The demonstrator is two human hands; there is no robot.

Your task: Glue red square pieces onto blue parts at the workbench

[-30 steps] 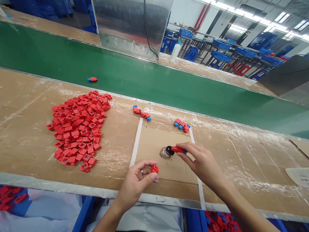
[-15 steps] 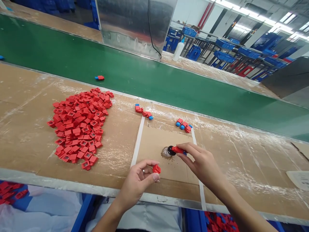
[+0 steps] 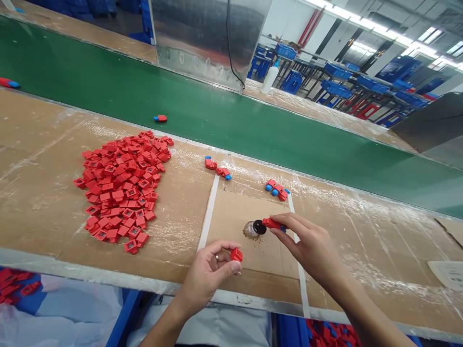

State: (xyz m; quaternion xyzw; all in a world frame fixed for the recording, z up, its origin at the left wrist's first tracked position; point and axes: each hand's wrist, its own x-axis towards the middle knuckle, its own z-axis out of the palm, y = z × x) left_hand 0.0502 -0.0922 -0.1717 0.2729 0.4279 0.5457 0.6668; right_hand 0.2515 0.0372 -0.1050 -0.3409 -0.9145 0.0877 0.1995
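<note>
Both hands pinch red plastic parts over a cardboard sheet (image 3: 231, 212).
Left hand (image 3: 206, 277) grips a bare red piece (image 3: 237, 254); right hand (image 3: 311, 246) holds a blue-tipped red piece (image 3: 273, 223) against a small glass jar (image 3: 250, 230). Big red pile (image 3: 121, 190) left, few blue-tipped pieces (image 3: 277, 189) done.

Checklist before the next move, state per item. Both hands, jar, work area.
1. Left hand grips the red square part: ok, pinched between thumb and fingers.
2. Right hand grips the red-and-blue part: ok, fingers around it.
3. Black disc seated on the small glass jar: cannot tell, the contact is too small to judge from this angle.
4. Cardboard sheet free of debris near the jar: not ok, brown specks lie around its base.
5. Small group of red-and-blue parts clear of the right hand: ok, they lie apart from it, near the far edge of the sheet.
</note>
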